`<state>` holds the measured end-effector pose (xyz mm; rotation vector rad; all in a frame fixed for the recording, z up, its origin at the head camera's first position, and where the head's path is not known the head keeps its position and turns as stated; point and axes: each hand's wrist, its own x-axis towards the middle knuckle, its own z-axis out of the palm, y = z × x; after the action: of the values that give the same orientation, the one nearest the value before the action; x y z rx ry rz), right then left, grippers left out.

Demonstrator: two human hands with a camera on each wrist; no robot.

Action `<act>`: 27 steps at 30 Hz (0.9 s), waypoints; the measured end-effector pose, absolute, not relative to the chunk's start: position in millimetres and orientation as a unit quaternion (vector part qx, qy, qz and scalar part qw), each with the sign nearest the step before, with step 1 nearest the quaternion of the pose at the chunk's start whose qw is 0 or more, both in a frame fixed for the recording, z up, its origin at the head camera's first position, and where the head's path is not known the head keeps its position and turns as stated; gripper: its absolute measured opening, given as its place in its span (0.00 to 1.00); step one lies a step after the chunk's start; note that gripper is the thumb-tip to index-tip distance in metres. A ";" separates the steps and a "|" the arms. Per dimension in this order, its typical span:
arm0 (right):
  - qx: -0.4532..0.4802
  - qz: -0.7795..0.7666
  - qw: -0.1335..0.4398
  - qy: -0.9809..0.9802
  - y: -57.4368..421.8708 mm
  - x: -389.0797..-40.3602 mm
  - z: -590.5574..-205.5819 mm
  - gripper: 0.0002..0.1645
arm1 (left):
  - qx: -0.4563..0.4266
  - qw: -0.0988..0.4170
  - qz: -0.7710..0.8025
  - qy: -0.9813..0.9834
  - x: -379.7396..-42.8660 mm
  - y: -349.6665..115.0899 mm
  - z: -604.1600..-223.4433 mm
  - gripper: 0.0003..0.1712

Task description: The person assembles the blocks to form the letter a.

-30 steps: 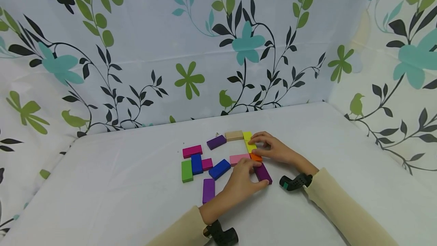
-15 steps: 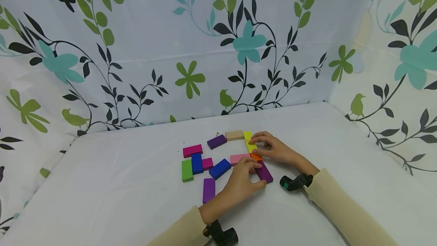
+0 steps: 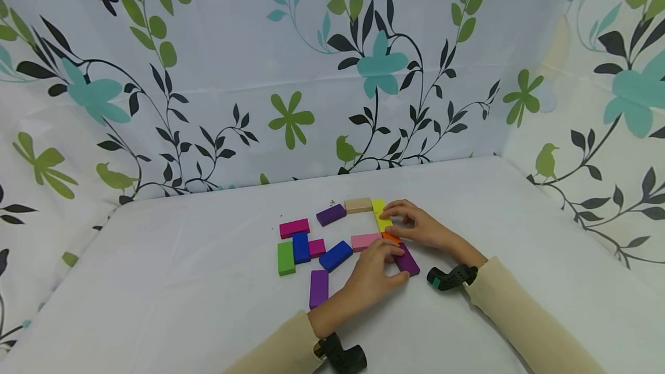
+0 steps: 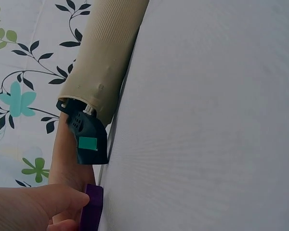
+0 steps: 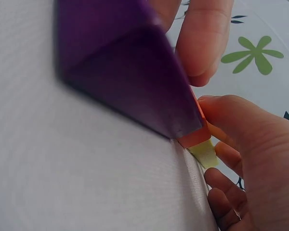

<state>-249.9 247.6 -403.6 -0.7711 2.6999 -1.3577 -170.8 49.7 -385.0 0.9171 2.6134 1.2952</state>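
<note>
In the head view my left hand (image 3: 373, 275) has bent fingers at the far end of a dark purple block (image 3: 408, 261) and its thumb at the near end. From the left wrist, the thumb meets the purple block (image 4: 91, 208). The block lies slanted on the white surface, its far end by an orange block (image 3: 392, 238). My right hand (image 3: 419, 227) rests loosely bent fingertips along a yellow block (image 3: 382, 218). In the right wrist view its thumb lies against the orange block (image 5: 196, 138), with the yellow block (image 5: 205, 153) just beyond.
A pink block (image 3: 365, 242) adjoins the orange one. To the left lie a tan block (image 3: 358, 205), a purple block (image 3: 331, 214), a blue block (image 3: 336, 255), a green block (image 3: 286, 258), magenta blocks and another purple block (image 3: 319, 288). A patterned cloth (image 3: 228, 62) hangs behind.
The dark purple block has shifted slightly right, its near end swinging outward, with my left hand beside it. My right hand stays at the yellow and orange blocks.
</note>
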 end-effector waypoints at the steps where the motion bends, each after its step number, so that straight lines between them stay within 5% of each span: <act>1: -0.247 -0.434 0.011 0.866 247.8 -249.9 -403.4 0.20 | 0.300 0.043 0.420 0.855 -170.8 50.1 -384.7 0.20; 27: -0.249 -0.428 0.004 0.869 246.6 -249.7 -404.0 0.20 | 0.293 0.052 0.427 0.854 -165.9 48.3 -383.3 0.17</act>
<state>-249.7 246.6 -404.0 -0.7812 2.7234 -1.3398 -165.9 48.3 -383.3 0.8910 2.5970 1.2980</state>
